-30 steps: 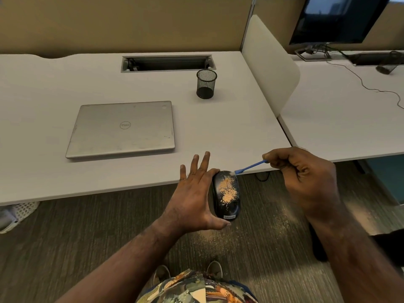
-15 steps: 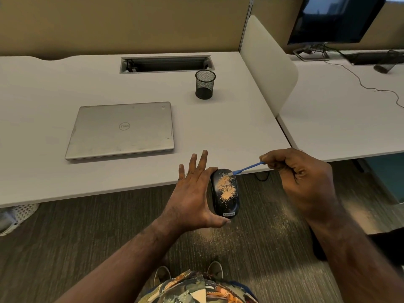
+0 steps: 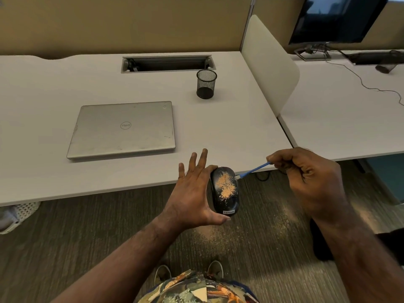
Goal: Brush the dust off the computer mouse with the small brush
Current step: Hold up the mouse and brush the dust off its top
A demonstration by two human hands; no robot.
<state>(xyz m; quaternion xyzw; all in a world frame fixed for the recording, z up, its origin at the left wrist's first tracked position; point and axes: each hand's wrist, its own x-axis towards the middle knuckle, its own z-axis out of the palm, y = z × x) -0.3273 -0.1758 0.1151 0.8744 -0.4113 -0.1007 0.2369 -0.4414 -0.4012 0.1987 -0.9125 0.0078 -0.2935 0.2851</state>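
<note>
The black computer mouse (image 3: 225, 191), its top speckled with orange dust (image 3: 226, 184), is held in the air just off the desk's (image 3: 43, 88) front edge, above the carpet. The left hand (image 3: 192, 193) pinches it between thumb and forefinger, the other fingers spread. The right hand (image 3: 310, 178) is closed around the small brush (image 3: 253, 170), whose tip touches the mouse's far right edge; its bristles are too small to make out. On the desk, the mesh pen cup (image 3: 206, 84) looks empty, beside a closed laptop (image 3: 124, 127).
</note>
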